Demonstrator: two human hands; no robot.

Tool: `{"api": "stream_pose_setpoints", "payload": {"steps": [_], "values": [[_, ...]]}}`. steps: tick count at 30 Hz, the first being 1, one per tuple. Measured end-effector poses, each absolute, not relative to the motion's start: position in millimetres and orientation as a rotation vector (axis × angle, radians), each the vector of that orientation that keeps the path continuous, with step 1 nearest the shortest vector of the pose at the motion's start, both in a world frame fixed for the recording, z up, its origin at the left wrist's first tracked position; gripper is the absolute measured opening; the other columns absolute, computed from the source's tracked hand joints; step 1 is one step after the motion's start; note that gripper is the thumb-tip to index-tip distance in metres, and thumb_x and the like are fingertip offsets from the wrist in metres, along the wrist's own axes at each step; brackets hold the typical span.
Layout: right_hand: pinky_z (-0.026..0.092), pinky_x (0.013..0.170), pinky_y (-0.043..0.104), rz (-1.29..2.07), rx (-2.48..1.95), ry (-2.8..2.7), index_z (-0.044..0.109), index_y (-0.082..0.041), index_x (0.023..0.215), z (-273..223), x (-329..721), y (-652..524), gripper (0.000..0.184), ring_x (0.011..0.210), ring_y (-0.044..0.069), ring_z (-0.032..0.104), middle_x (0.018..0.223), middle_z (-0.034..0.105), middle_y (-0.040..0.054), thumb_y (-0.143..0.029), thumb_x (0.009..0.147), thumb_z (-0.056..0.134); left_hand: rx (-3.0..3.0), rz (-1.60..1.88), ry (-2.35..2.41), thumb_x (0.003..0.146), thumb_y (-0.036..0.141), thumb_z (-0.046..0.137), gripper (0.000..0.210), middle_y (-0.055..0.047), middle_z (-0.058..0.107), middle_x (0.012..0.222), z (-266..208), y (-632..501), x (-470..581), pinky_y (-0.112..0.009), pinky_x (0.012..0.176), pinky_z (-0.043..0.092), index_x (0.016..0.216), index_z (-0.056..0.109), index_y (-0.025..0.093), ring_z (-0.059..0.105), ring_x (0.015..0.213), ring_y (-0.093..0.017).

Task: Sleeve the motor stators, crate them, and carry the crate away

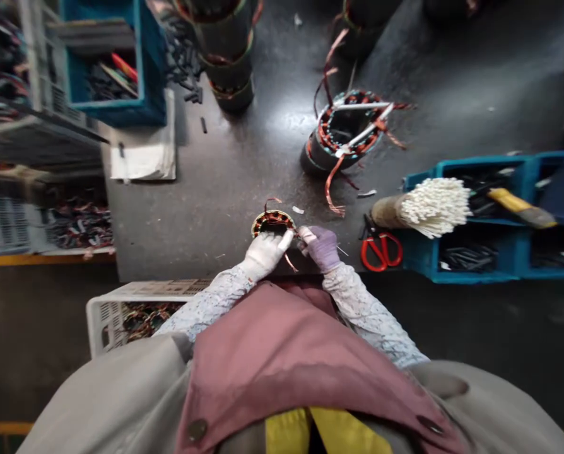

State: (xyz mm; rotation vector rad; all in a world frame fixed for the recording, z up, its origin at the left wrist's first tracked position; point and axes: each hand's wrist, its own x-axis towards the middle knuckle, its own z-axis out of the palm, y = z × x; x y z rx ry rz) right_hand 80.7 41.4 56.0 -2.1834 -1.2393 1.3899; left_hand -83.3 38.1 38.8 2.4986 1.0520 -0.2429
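Pale-rimmed, copper-wound ring (273, 217) is showing at the worker's (282, 340) twelve o'clock, trailing reddish leads (290, 262). Left hand (263, 253) is clasping its six-o'clock side; right hand (322, 246) is bunching fingertips at three, pinch unclear.

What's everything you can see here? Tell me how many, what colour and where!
wound ring: 1, yellowish with coppery wires, at the hands
big wound cylinder: 1, dark, coppery wires, beyond the ring
other dark cylinders: several, top
scissors: 1, red handles, right of the hands
stick bundle: 1, white, right
blue bins: several, upper left and right
yellow-handled tool: 1, over the right bins
black pieces: many, beside the upper-left bin
papers: one pile, white, upper left
pale crates: several, left
table: 1, dark grey, middle
apron: 1, pink, bottom
sleeves: 2, pale patterned, bottom
left hand: 1, white glove, on the ring
right hand: 1, purple glove, beside the ring
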Motion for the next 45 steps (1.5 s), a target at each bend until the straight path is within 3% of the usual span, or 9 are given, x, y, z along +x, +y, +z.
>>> {"api": "stream_pose_setpoints", "payload": {"steps": [4, 7, 9, 11, 17, 24, 32, 36, 45], "values": [[0.046, 0.049, 0.027, 1.581, -2.167, -0.986, 0.060, -0.018, 0.065, 58.5, 85.3, 43.3, 0.040, 0.043, 0.014, 0.055, 0.057, 0.064, 0.0036, -0.047, 0.090, 0.051, 2.496, -0.194, 1.022, 0.092, 0.005, 0.040, 0.049, -0.019, 0.072, 0.098, 33.0, 40.5, -86.9, -0.039, 0.089, 0.052, 0.140, 0.050, 0.005, 0.068, 0.096, -0.026], [0.055, 0.080, 0.031, 1.339, -2.268, -1.356, 0.072, -0.019, 0.093, 68.3, 118.2, 40.1, 0.024, 0.083, 0.021, 0.071, 0.093, 0.075, 0.0082, -0.038, 0.087, 0.058, 2.485, -0.172, 1.017, 0.091, 0.005, 0.039, 0.049, -0.019, 0.072, 0.099, 29.9, 40.9, -87.1, -0.039, 0.090, 0.052, 0.139, 0.051, 0.006, 0.068, 0.097, -0.026], [0.049, 0.098, 0.035, 1.010, -2.480, -1.567, 0.071, -0.019, 0.113, 76.5, 149.0, 34.1, 0.031, 0.109, 0.024, 0.066, 0.117, 0.072, 0.0101, -0.030, 0.088, 0.057, 2.462, -0.170, 1.024, 0.091, 0.004, 0.039, 0.049, -0.018, 0.072, 0.098, 30.6, 41.1, -86.5, -0.039, 0.090, 0.052, 0.138, 0.051, 0.007, 0.068, 0.097, -0.025], [0.048, 0.100, 0.038, 0.788, -2.741, -1.664, 0.068, -0.017, 0.121, 80.8, 176.0, 29.5, 0.035, 0.114, 0.026, 0.064, 0.122, 0.069, 0.0128, -0.028, 0.092, 0.052, 2.439, -0.169, 1.039, 0.091, 0.003, 0.038, 0.049, -0.017, 0.072, 0.096, 32.7, 41.4, -85.5, -0.039, 0.090, 0.052, 0.138, 0.051, 0.007, 0.068, 0.096, -0.024], [0.048, 0.071, 0.034, 0.665, -3.210, -1.816, 0.068, -0.014, 0.119, 62.7, 187.8, 40.3, 0.040, 0.093, 0.028, 0.067, 0.110, 0.067, 0.0184, -0.040, 0.098, 0.045, 2.462, -0.220, 1.046, 0.092, 0.005, 0.038, 0.048, -0.016, 0.072, 0.094, 37.0, 40.4, -82.6, -0.038, 0.087, 0.053, 0.139, 0.051, 0.008, 0.068, 0.092, -0.024], [0.043, 0.064, 0.031, 0.642, -2.802, -1.919, 0.069, -0.014, 0.096, 50.5, 176.8, 36.1, 0.025, 0.082, 0.023, 0.063, 0.106, 0.067, 0.0163, -0.032, 0.088, 0.053, 2.409, -0.169, 1.078, 0.093, 0.007, 0.039, 0.050, -0.017, 0.071, 0.098, 35.3, 37.1, -81.3, -0.040, 0.091, 0.050, 0.141, 0.049, 0.008, 0.067, 0.096, -0.025], [0.039, 0.044, 0.024, 1.581, -2.126, -0.928, 0.066, -0.015, 0.091, 77.7, 137.7, 26.0, 0.056, 0.045, 0.011, 0.048, 0.057, 0.056, -0.0015, -0.065, 0.066, 0.070, 2.405, -0.130, 1.073, 0.095, 0.008, 0.039, 0.049, -0.017, 0.071, 0.099, 37.9, 36.2, -80.1, -0.041, 0.092, 0.050, 0.143, 0.047, 0.010, 0.067, 0.095, -0.025], [0.032, 0.037, 0.021, 1.621, -2.162, -0.819, 0.068, -0.014, 0.082, 90.5, 123.4, 34.1, 0.051, 0.041, 0.006, 0.041, 0.058, 0.056, -0.0018, -0.062, 0.065, 0.073, 2.425, -0.106, 1.054, 0.095, 0.009, 0.041, 0.047, -0.015, 0.071, 0.097, 36.5, 35.8, -80.1, -0.039, 0.093, 0.050, 0.141, 0.049, 0.009, 0.067, 0.094, -0.024], [0.036, 0.043, 0.020, 1.762, -1.960, -0.414, 0.069, -0.013, 0.087, 79.2, 122.3, 36.6, 0.054, 0.053, 0.007, 0.050, 0.068, 0.061, 0.0002, -0.046, 0.048, 0.086, 2.446, -0.023, 1.033, 0.096, 0.008, 0.036, 0.047, -0.014, 0.071, 0.093, 31.0, 33.1, -80.1, -0.040, 0.093, 0.050, 0.140, 0.050, 0.009, 0.068, 0.091, -0.022]]}}
